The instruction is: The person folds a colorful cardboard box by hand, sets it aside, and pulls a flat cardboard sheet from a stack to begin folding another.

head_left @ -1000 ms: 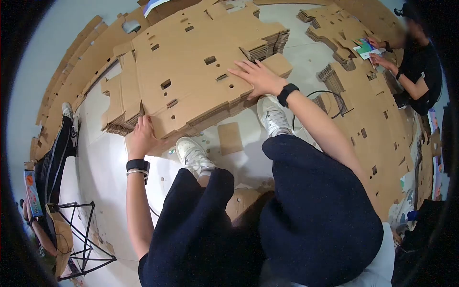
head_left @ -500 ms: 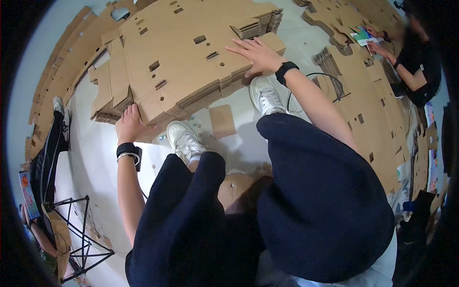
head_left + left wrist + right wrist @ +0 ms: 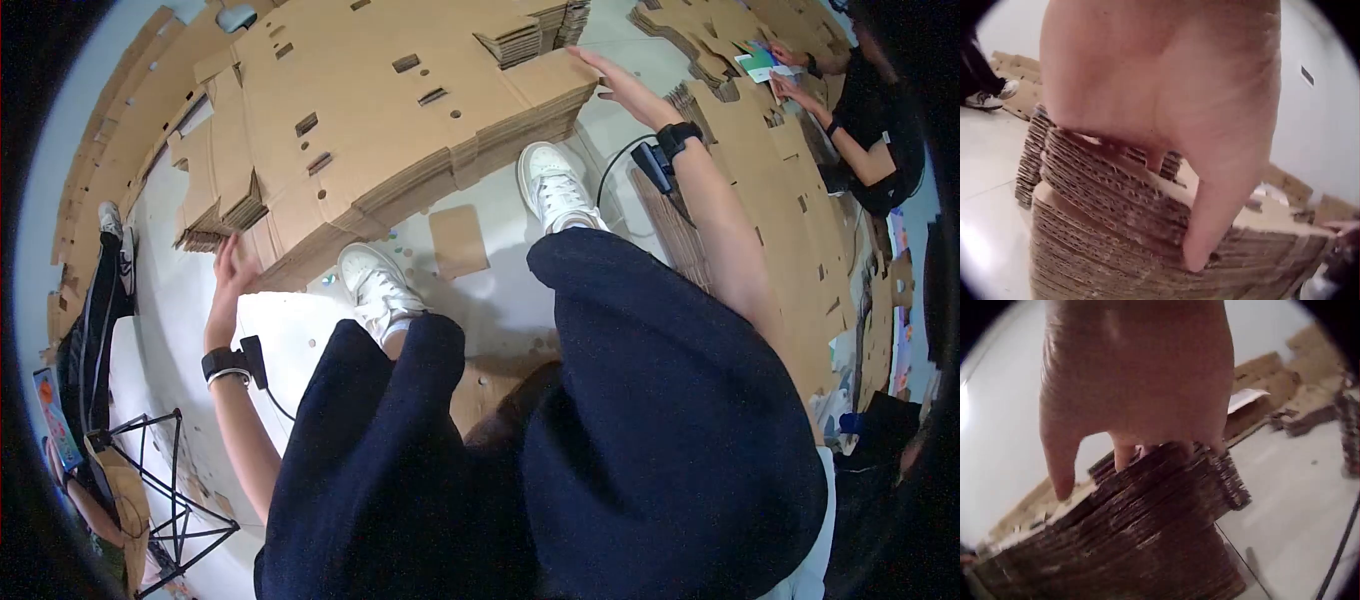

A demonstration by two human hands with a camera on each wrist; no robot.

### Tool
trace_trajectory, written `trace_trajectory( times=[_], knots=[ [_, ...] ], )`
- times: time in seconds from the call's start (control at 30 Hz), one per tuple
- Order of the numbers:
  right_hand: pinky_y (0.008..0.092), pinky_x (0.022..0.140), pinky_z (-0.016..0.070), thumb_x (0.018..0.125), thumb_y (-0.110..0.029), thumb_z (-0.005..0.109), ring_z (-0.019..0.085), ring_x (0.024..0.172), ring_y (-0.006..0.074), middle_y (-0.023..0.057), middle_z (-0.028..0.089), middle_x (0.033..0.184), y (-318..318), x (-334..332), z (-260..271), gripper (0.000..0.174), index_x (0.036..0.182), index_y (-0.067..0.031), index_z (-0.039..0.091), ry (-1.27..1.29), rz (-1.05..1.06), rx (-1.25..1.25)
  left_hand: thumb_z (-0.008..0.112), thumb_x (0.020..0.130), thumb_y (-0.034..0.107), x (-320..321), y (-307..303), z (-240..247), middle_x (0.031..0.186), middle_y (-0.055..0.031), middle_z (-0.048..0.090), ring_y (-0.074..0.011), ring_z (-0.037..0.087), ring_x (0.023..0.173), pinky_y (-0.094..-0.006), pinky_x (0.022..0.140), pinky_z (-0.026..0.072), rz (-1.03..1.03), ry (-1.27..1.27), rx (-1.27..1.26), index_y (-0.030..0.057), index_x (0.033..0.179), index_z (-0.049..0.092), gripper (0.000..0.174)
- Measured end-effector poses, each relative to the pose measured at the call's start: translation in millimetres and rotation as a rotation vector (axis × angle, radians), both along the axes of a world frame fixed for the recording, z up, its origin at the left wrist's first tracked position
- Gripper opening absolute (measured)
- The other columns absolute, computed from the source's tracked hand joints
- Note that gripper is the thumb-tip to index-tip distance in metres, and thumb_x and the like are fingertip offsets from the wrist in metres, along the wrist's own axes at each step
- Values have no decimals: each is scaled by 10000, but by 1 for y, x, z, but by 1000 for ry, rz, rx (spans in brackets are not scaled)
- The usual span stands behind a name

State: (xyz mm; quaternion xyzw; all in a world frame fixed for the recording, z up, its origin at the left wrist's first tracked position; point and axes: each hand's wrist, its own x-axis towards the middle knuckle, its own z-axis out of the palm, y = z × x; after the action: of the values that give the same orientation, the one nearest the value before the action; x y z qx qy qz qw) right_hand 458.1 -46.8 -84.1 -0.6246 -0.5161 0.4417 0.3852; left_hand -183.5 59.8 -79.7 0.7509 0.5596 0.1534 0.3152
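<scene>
A thick stack of flat die-cut cardboard sheets (image 3: 370,110), with slots and round holes, lies in front of my feet. My left hand (image 3: 235,268) is at the stack's near left corner, fingers extended. In the left wrist view the left thumb (image 3: 1200,244) lies against the layered sheet edges (image 3: 1104,219). My right hand (image 3: 635,92) is at the right end of the stack, its fingers straight along the edge. The right wrist view has the right fingers (image 3: 1124,453) at the end of the layered edges (image 3: 1141,519), with the thumb (image 3: 1060,472) over the top side.
White shoes (image 3: 375,285) stand close to the stack, beside a loose cardboard piece (image 3: 458,242). More cardboard stacks (image 3: 770,220) lie to the right, where another person (image 3: 870,130) handles a colourful sheet (image 3: 760,65). A black folding frame (image 3: 175,490) stands at lower left.
My right hand has moved off the stack's top front to its right end. My left hand has shifted outward at the left corner. The stack sits higher in the head view.
</scene>
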Motion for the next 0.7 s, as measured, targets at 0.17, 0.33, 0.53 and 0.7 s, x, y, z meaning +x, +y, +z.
trace_trajectory(
  times=[0.17,0.33,0.53,0.7],
  knots=[
    [466,1029,318,815,-716,446,366,1291,267,113,400,1400,19,-20,-44,842,1394,-105,410,120,-429,-79,615,827,539,-10,-2,-39,1366,-131,420,-239,439,1207,-378,987,371,446,-488,-225,100,1453,259,844],
    [446,998,351,817,-726,433,437,1236,266,122,474,1343,12,-28,-35,870,1371,-55,427,79,-474,-138,525,806,689,-3,-25,-49,1484,-143,255,-313,290,1343,-431,1081,258,550,-684,-370,149,1493,148,952],
    [411,996,364,813,-741,421,472,1203,267,122,505,1319,19,-15,-36,880,1360,-53,439,125,-456,-106,481,797,737,-8,-23,-64,1512,-127,207,-307,272,1356,-432,1113,201,581,-732,-335,184,1499,149,954],
    [412,999,369,813,-745,420,489,1184,263,120,516,1304,11,-25,-33,880,1351,-49,447,112,-456,-49,431,775,789,-15,-17,-76,1526,-154,165,-325,267,1360,-465,1103,205,640,-748,-368,180,1505,80,1013]
  ],
)
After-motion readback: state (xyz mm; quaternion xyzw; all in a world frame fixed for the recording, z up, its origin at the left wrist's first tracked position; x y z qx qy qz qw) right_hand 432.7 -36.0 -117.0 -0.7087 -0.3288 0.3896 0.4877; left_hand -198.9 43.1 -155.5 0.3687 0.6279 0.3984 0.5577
